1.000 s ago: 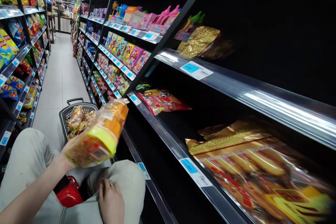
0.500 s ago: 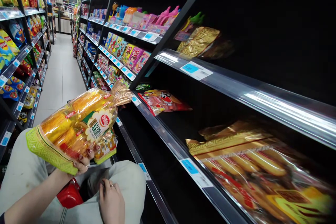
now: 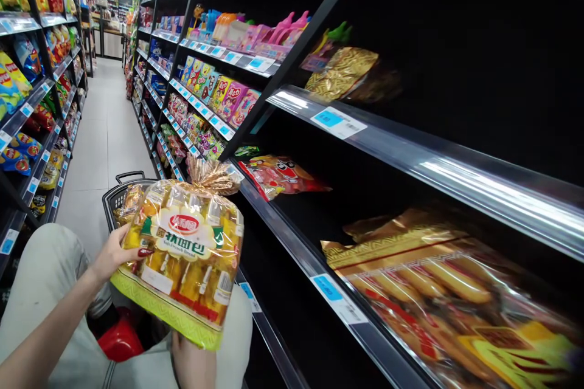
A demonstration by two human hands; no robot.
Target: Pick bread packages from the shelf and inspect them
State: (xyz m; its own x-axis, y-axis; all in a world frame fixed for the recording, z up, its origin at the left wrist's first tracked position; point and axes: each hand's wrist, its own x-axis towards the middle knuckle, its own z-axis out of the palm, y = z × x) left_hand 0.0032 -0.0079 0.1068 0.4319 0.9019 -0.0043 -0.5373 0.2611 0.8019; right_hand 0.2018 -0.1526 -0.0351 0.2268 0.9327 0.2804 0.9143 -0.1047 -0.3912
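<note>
A clear plastic bag of soft French bread with a lime-green base band and a gathered gold top is held over my lap. My left hand grips its left side, thumb on the front and fingers hidden behind. The printed label faces me. My right hand is low by my right thigh. The bag's lower edge covers its fingers, so whether it touches the bag does not show.
Beyond the bag stands a black shopping basket with packets in it. On the right, a shelf edge carries a red snack packet and a large bread bag. Chip bags fill the left shelves. Something red lies between my legs.
The bread bag has turned from a slant to show its front, and moved right and down. My left hand's grip now shows at its left side. The basket has come into view; my right fingers are now covered.
</note>
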